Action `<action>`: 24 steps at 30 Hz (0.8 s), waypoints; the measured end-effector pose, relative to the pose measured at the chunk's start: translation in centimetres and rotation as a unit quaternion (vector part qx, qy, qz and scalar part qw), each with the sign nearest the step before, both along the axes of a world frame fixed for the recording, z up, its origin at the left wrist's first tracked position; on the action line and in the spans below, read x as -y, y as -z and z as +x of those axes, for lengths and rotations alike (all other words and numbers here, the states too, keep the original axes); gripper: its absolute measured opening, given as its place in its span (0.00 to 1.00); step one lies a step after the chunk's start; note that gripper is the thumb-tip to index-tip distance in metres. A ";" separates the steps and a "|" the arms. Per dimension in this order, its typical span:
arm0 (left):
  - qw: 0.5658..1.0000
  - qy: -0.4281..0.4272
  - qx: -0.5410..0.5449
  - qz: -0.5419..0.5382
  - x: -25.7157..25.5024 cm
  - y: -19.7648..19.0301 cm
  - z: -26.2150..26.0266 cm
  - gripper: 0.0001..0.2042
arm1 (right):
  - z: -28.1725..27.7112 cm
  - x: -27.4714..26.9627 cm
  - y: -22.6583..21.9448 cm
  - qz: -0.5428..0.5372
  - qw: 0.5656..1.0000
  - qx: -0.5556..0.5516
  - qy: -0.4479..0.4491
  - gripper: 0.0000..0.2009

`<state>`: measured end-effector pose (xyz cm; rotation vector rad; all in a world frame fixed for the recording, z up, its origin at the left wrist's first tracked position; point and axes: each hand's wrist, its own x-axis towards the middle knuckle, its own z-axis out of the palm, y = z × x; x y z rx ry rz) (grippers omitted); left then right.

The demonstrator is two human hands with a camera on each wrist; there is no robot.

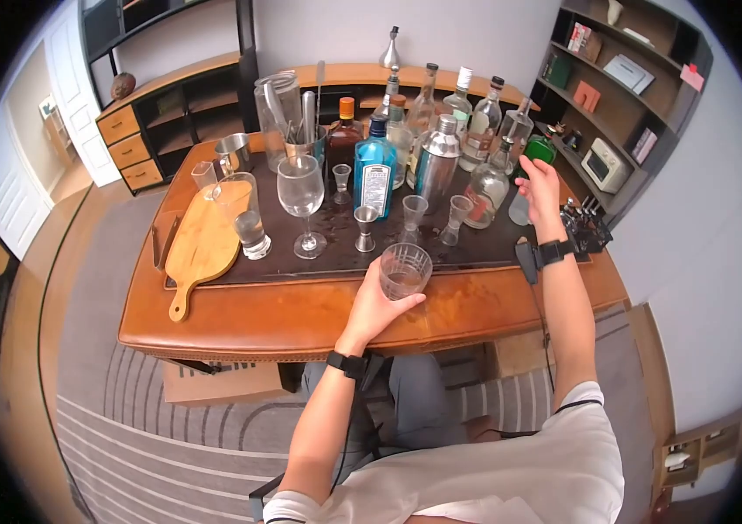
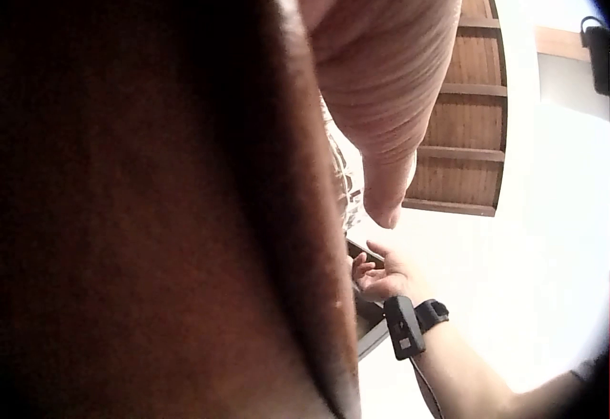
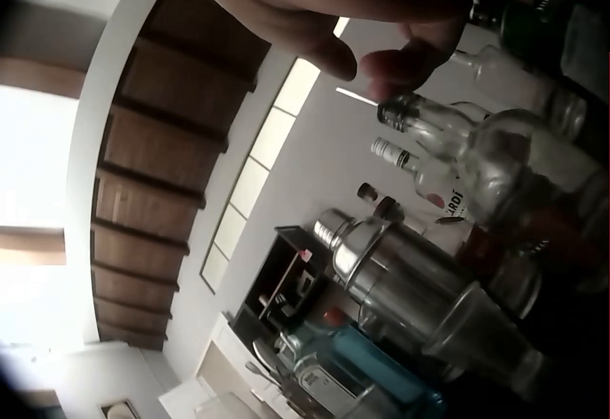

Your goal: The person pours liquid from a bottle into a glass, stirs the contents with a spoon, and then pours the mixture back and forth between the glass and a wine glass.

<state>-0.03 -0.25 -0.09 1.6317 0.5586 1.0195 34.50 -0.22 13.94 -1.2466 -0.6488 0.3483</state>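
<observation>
In the head view my left hand (image 1: 377,306) holds a patterned glass tumbler (image 1: 405,270) at the table's front edge, thumb along its near side. The left wrist view shows that hand (image 2: 381,66) close up, with the glass mostly hidden behind it. My right hand (image 1: 541,185) is raised at the right, beside a clear bottle (image 1: 486,194) with a dark neck. From the right wrist, the fingers of this hand (image 3: 381,19) appear loosely bent, apart from the neck of a clear bottle (image 3: 438,123), holding nothing visible.
Bottles, including a blue one (image 1: 375,175), stand behind a steel shaker (image 1: 437,166) and small glasses. A stemmed glass (image 1: 300,188), a metal jigger (image 1: 366,229) and a wooden board (image 1: 201,240) are on the left. A green bottle (image 1: 539,149) stands at the right.
</observation>
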 end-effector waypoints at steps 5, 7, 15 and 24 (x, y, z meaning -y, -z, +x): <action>1.000 -0.009 -0.013 -0.001 0.1 -0.1 0.0 0.44 | 3.5 -1.6 -2.3 -0.094 0.961 -0.199 -0.166 0.33; 1.000 -0.004 -0.021 -0.004 0.3 -0.4 -0.2 0.43 | 2.9 -1.8 -2.8 -0.080 0.953 -0.215 -0.197 0.32; 1.000 -0.004 -0.021 -0.003 0.3 -0.5 0.0 0.43 | 3.7 -5.6 0.1 -0.104 0.957 -0.084 -0.258 0.24; 0.999 -0.016 -0.030 0.014 0.1 -0.1 0.1 0.43 | 1.6 -4.7 -1.2 -0.215 0.954 -0.030 -0.206 0.21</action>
